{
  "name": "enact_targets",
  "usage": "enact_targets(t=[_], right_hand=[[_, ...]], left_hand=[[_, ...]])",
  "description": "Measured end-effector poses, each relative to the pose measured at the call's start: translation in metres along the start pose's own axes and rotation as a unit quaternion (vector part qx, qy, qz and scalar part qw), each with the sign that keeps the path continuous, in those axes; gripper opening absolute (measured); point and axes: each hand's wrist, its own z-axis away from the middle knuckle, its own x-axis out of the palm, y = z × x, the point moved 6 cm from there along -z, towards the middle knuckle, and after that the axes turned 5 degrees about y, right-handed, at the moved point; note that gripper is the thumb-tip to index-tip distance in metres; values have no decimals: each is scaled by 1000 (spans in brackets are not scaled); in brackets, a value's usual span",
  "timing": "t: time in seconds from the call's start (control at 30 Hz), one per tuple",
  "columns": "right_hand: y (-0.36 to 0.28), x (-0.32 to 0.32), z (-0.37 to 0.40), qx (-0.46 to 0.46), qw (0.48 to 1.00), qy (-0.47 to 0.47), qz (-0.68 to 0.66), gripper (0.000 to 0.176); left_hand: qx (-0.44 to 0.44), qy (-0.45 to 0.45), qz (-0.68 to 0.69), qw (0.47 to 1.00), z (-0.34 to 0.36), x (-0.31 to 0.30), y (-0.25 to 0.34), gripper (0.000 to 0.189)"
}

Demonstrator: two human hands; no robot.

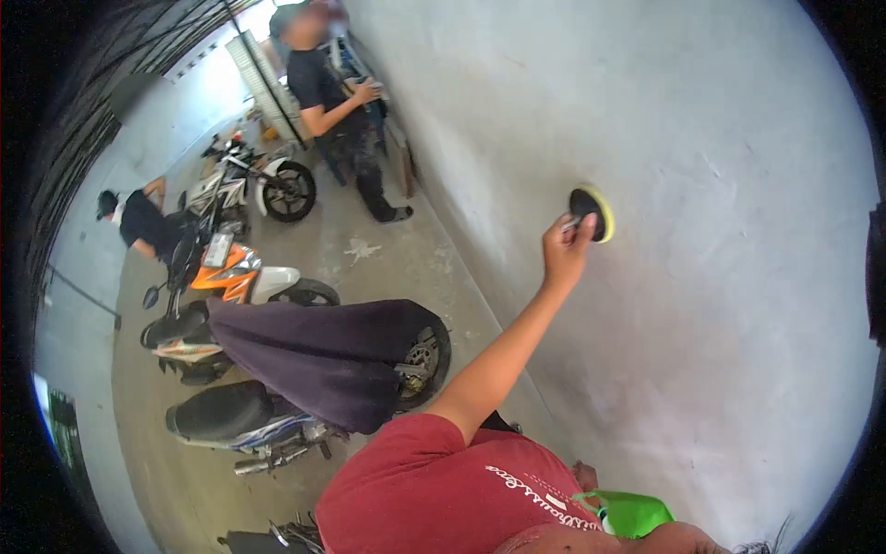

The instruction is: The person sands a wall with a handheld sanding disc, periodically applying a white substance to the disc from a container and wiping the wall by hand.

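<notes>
Near wall (720,277): pale grey, faintly scuffed, softly shadowed
Floor (434,268): grey, concrete-looking, one whitish splotch (363,248)
Far wall (205,102): pale, brightly lit
Roof (166,39): dark, ribbed, upper left
Opening (63,420): bright, at lower left

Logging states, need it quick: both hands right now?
Left hand: closed, holding the round black-and-yellow pad.
Right hand: can't be told, not clearly visible.

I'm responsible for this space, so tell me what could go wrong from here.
The round pad could slip, as the left hand seems to grip only its back. Grit on its yellow side might scratch the wall. An unwatched step could bump the motorcycle under the dark cloth.
</notes>
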Motion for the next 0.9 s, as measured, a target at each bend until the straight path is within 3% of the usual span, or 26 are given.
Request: enact_targets(t=[0.03, 0.1, 0.13, 0.17, 0.23, 0.33, 0.47, 0.53, 0.67, 0.73, 0.8, 0.83, 0.9], right_hand=[[-12, 14, 12, -290, 923, 33, 251, 33], [-4, 12, 6, -82, 966, -13, 244, 28], [23, 28, -3, 38, 991, -47, 117, 28], [9, 20, 18, 227, 922, 24, -313, 31], [-43, -8, 36, 266, 917, 2, -298, 38], [-67, -20, 46, 212, 946, -11, -244, 41], [-62, -18, 51, 303, 908, -1, -289, 42], [-68, -22, 48, 314, 902, 10, -296, 42], [-35, 11, 49, 290, 897, 25, -334, 40], [-30, 18, 43, 158, 980, -52, -106, 40], [-60, 6, 59, 264, 931, -34, -251, 37], [-71, -1, 55, 256, 936, -37, -241, 37], [-65, -2, 64, 369, 894, -35, -251, 28]], left_hand=[[-7, 11, -19, 1000, 13, -12, -15, 29], [-39, 20, -67, 997, 40, -33, -51, 28], [-53, 19, -96, 994, 46, -42, -57, 30], [-82, 27, -87, 992, 49, -41, -54, 33], [-31, 23, -85, 996, 35, -29, -30, 35], [76, 18, -126, 989, -2, 1, 27, 36], [70, -21, -112, 991, -21, 17, 46, 33], [84, -30, -142, 986, -10, 7, 34, 32], [-39, 18, -25, 999, 55, -40, -47, 28], [-41, -19, -106, 993, 75, -83, -114, 25], [-65, 8, -5, 998, 72, -71, -105, 25], [-42, -1, -47, 998, 59, -60, -78, 26], [13, -23, -73, 997, 29, -21, -9, 26]])
